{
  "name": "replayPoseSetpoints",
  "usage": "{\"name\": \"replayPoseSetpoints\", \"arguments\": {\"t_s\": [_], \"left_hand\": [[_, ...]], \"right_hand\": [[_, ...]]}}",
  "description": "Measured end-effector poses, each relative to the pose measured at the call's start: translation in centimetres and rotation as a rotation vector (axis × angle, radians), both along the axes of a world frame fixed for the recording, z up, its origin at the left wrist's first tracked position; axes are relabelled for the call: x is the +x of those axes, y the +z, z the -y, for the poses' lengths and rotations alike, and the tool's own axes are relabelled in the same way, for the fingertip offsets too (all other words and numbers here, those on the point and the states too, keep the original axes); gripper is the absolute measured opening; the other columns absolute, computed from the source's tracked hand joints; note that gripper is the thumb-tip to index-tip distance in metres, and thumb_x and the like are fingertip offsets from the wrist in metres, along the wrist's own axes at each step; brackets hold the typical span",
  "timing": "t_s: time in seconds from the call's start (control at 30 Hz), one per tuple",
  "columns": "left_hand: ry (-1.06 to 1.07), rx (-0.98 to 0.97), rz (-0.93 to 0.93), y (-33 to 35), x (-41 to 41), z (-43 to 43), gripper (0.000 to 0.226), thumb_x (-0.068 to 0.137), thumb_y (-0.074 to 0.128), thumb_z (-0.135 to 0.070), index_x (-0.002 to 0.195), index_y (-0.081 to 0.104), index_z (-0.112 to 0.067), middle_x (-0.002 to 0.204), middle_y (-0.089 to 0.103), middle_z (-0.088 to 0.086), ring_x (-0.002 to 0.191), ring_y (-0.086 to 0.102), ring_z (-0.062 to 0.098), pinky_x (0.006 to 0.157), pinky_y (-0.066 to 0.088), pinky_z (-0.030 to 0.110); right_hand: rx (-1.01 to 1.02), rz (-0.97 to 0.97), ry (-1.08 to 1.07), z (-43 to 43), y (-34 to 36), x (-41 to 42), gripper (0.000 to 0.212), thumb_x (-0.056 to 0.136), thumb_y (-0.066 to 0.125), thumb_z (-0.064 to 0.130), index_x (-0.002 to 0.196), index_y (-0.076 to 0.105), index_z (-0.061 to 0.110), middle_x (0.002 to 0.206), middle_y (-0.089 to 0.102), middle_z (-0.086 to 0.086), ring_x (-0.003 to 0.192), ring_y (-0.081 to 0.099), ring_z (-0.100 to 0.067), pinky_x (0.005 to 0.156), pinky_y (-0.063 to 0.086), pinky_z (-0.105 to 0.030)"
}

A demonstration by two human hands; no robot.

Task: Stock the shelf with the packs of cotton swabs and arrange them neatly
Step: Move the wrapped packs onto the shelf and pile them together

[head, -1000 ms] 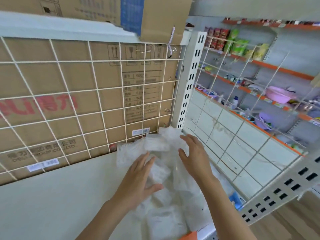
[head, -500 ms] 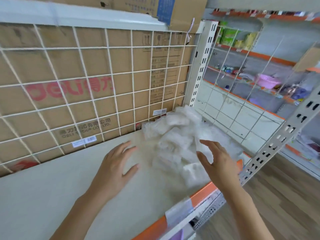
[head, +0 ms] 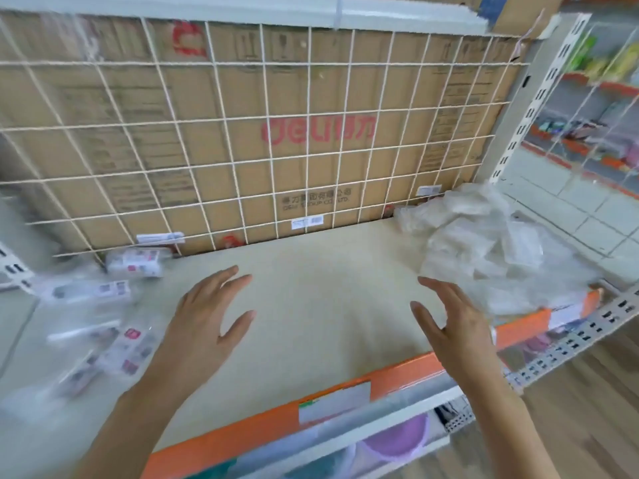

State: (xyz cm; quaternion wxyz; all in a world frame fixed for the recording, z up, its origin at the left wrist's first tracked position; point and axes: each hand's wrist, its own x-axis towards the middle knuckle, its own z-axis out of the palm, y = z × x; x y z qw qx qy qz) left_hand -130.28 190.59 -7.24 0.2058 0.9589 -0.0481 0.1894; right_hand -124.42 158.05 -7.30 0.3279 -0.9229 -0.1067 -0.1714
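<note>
Both hands hovered over the bare middle of the shelf (head: pixel 311 288), holding nothing: the left hand (head: pixel 207 319) and right hand (head: pixel 453 326) had fingers spread. The packs of cotton swabs (head: pixel 484 247) lay heaped at right of frame; blurred small packets (head: pixel 103 305) lay at left.

Shelf (head: pixel 328 305) before you; wire grid (head: pixel 242 150) along its back, cardboard boxes (head: pixel 311 98) behind that; heap of swab packs (head: pixel 491 250) on its right end; loose packs (head: pixel 103 323) at the left; your left hand (head: pixel 204 316) and right hand (head: pixel 449 323) between the 2 groups.
</note>
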Motion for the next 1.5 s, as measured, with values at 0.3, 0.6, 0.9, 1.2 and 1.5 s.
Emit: {"name": "replayPoseSetpoints", "arguments": {"t_s": [0.3,0.6,0.9,1.2,1.5], "left_hand": [[0.386,-0.01,0.018,1.7,-10.1,-4.8,0.054,0.084,0.039,-0.048,0.126,0.057,-0.02,0.135,0.053,0.001,0.12,0.048,0.021,0.097,0.037,0.039],[0.82,-0.019,-0.041,0.8,-21.0,-4.2,0.057,0.083,0.04,-0.05,0.125,0.057,-0.017,0.132,0.054,0.008,0.112,0.054,0.035,0.088,0.045,0.053],[1.126,-0.028,-0.024,-0.4,-30.9,-1.5,0.055,0.084,0.04,-0.05,0.125,0.057,-0.018,0.132,0.055,0.007,0.113,0.053,0.028,0.089,0.044,0.045],[1.286,-0.07,0.019,-0.5,-39.9,-6.3,0.06,0.082,0.035,-0.054,0.128,0.056,-0.02,0.133,0.052,0.0,0.118,0.049,0.029,0.096,0.037,0.041],[1.239,-0.053,0.038,-0.5,-49.7,-16.6,0.054,0.084,0.036,-0.05,0.126,0.055,-0.022,0.129,0.051,-0.007,0.113,0.047,0.017,0.092,0.035,0.034]], "right_hand": [[-0.016,0.017,0.366,-9.1,0.6,0.7,0.033,0.088,0.063,0.021,0.121,0.06,0.016,0.116,0.061,0.0,0.104,0.059,-0.025,0.079,0.041,-0.029],[-0.069,-0.003,0.79,-15.4,0.8,0.4,0.036,0.088,0.063,0.021,0.124,0.057,0.02,0.12,0.059,0.005,0.107,0.056,-0.02,0.082,0.04,-0.028],[-0.093,-0.012,1.104,-21.7,0.7,-3.7,0.037,0.088,0.06,0.022,0.125,0.056,0.023,0.122,0.056,0.009,0.113,0.052,-0.014,0.087,0.044,-0.033],[-0.074,-0.033,1.227,-30.5,0.4,-10.7,0.035,0.087,0.063,0.016,0.121,0.058,0.021,0.115,0.053,0.014,0.113,0.052,-0.014,0.086,0.035,-0.026],[-0.051,-0.056,1.159,-40.4,-0.2,-20.2,0.037,0.088,0.062,0.019,0.125,0.056,0.02,0.116,0.05,0.015,0.116,0.052,-0.016,0.089,0.039,-0.029]]}}
